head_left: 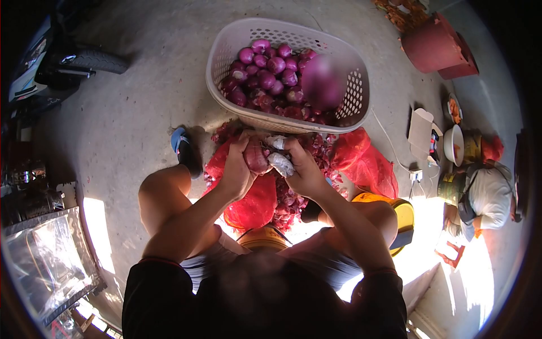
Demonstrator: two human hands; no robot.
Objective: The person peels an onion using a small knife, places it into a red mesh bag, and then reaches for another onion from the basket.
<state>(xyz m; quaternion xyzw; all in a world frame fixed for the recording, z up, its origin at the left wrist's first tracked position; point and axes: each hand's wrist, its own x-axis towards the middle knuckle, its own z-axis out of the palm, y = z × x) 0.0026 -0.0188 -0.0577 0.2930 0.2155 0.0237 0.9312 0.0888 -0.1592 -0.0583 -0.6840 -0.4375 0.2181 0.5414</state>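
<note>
In front of my body, my left hand (pixel 239 169) is closed around a red onion (pixel 257 159) with dull, dry-looking skin. My right hand (pixel 305 170) meets it from the other side, fingers bent inward, with silvery-white wrapping (pixel 281 164) on its finger and thumb. Whatever the right fingers grip is too small or hidden to name. Just beyond both hands stands a pale perforated basket (pixel 271 120) holding many shiny purple onions (pixel 276 65). A blurred purple patch covers its right part. Loose onion skins (pixel 291 206) lie beneath my hands.
Red mesh bags (pixel 364 164) lie between my legs and toward the right. A yellow container (pixel 402 217) is beside my right leg. Further right are a white bowl (pixel 453 144), an open cardboard box (pixel 421 133) and another person (pixel 490 195). A wheel (pixel 99 60) shows at upper left.
</note>
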